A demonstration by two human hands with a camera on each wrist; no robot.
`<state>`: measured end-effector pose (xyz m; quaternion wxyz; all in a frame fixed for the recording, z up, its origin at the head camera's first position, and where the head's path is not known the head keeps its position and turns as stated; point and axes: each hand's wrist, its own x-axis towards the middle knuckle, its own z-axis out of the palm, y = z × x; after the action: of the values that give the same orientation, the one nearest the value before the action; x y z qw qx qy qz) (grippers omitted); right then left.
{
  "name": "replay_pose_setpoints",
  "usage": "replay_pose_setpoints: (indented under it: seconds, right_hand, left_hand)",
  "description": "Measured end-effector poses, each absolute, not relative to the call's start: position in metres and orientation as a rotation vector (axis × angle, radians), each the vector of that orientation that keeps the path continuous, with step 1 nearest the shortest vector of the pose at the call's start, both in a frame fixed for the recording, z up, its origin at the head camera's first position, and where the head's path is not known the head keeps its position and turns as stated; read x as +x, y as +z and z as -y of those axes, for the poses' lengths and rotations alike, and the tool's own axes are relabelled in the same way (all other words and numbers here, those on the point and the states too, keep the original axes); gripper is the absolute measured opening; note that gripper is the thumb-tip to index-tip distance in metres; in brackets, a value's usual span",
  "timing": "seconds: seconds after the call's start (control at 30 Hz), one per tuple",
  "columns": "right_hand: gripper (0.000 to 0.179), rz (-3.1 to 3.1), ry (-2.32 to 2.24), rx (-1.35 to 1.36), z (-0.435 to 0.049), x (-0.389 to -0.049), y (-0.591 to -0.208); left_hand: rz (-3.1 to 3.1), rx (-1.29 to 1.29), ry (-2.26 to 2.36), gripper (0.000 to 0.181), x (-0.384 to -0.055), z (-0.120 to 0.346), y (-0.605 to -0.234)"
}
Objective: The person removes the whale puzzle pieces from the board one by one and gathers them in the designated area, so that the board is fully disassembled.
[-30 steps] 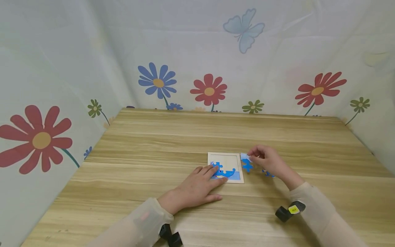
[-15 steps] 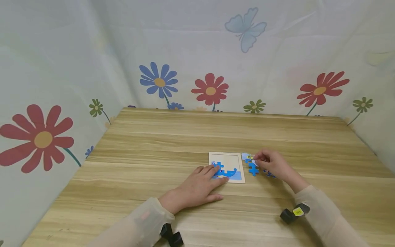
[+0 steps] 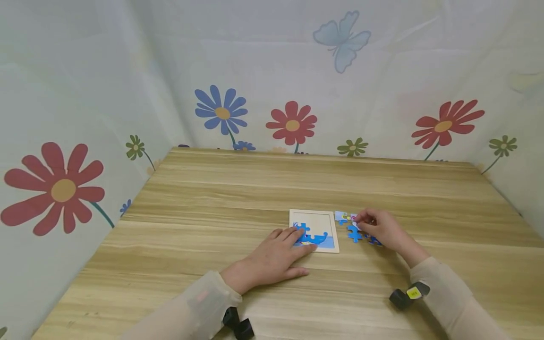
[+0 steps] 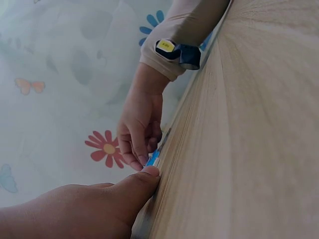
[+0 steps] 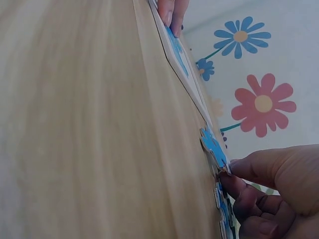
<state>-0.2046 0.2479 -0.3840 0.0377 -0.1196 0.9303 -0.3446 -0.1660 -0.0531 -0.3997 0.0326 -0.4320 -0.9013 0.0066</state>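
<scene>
A wooden puzzle board (image 3: 313, 213) with a pale raised frame lies on the table, its lower part filled with blue picture pieces (image 3: 316, 238). Flat across the board's left side rests my left hand (image 3: 269, 257), fingertips on the fitted pieces and thumb spread on the tabletop. Just right of the board, my right hand (image 3: 384, 230) pinches a blue puzzle piece (image 3: 353, 234) between thumb and forefinger; the right wrist view shows the piece (image 5: 214, 148) at the fingertips. A light-blue puzzle piece (image 3: 341, 216) lies against the board's right edge. More blue pieces (image 3: 375, 240) are partly hidden beneath the right hand.
The wood-grain table (image 3: 212, 198) extends around the board on all sides. Behind it hangs a white cloth (image 3: 255, 56) printed with flowers and a butterfly. A black wrist camera (image 3: 408, 296) sits on the right sleeve, another camera (image 3: 238, 323) on the left.
My right hand has shifted right, away from the board, and the blue piece has moved with it. More of the light-blue piece shows now. The left hand stays in place on the board.
</scene>
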Motion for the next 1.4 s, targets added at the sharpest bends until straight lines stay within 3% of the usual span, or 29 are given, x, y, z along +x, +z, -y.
replay_pose_setpoints:
  seconds: [0.67,1.4]
  right_hand:
    - [0.013,-2.892,-1.029,-0.335,-0.253,-0.198,-0.385]
    - [0.022,-2.91,-1.078,-0.398,-0.229,-0.209,-0.36]
  left_hand:
    - [2.779,-1.343,0.027,0.057,-0.164,0.052,-0.399]
    - [2.75,-1.354,0.087,0.058,-0.162,0.051,-0.391]
